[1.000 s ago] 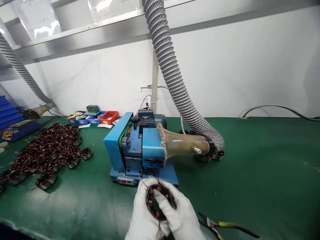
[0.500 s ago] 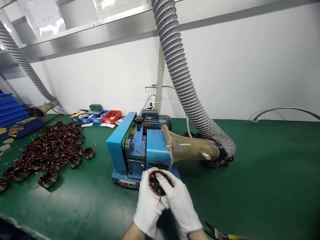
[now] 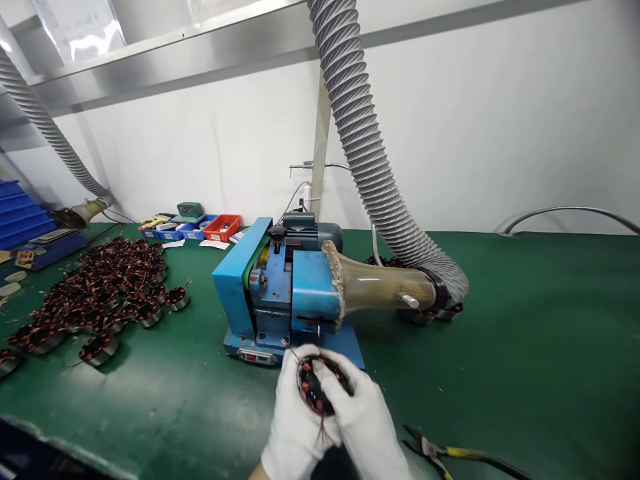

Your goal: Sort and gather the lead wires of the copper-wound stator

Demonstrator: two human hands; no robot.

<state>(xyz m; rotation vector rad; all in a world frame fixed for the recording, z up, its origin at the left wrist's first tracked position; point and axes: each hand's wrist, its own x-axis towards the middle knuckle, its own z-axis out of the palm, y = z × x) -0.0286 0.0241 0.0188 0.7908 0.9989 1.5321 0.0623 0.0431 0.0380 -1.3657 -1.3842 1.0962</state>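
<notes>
My left hand [image 3: 293, 420] and my right hand [image 3: 367, 427], both in white gloves, grip one round stator with copper windings [image 3: 315, 387] between them. The stator is held upright just in front of the blue machine [image 3: 280, 293], close to its dark slot. Thin copper wire ends stick up from the stator toward that slot and hang down below it. Both hands sit low at the near edge of the green table [image 3: 525, 333].
A large heap of copper-wound stators [image 3: 95, 300] lies at the left. A grey ribbed hose [image 3: 370, 160] joins the machine's funnel. Yellow-handled pliers [image 3: 450, 453] lie at the right of my hands. Small blue and red bins [image 3: 200, 228] stand at the back.
Both hands carried the stator up to the machine's slot half a second ago, then drew it back a little toward me. The view shifted slightly.
</notes>
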